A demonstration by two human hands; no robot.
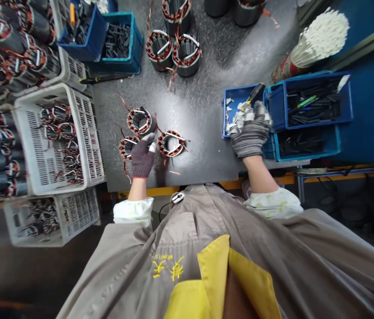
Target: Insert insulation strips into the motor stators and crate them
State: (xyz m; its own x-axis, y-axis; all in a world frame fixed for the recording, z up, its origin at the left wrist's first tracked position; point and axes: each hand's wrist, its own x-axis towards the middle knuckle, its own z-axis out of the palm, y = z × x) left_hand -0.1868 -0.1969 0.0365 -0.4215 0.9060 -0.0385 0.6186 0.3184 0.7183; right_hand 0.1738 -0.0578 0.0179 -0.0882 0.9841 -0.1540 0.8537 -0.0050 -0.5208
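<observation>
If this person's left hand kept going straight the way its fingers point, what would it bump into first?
The left hand would probably meet the copper-wound motor stator just ahead of its fingertips, though depth is hard to judge and they may be touching it.

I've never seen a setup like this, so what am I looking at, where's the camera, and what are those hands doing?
This view comes from a camera worn on a person's head, looking down past their own beige work coat at a dark metal workbench. Both hands wear knitted gloves. The left hand is among wound electric motor stators, copper coils with red leads, its fingers at the stators. The right hand is over a blue tray of white scraps; whether it holds anything is hard to tell. White crates of more stators stand to the left.
</observation>
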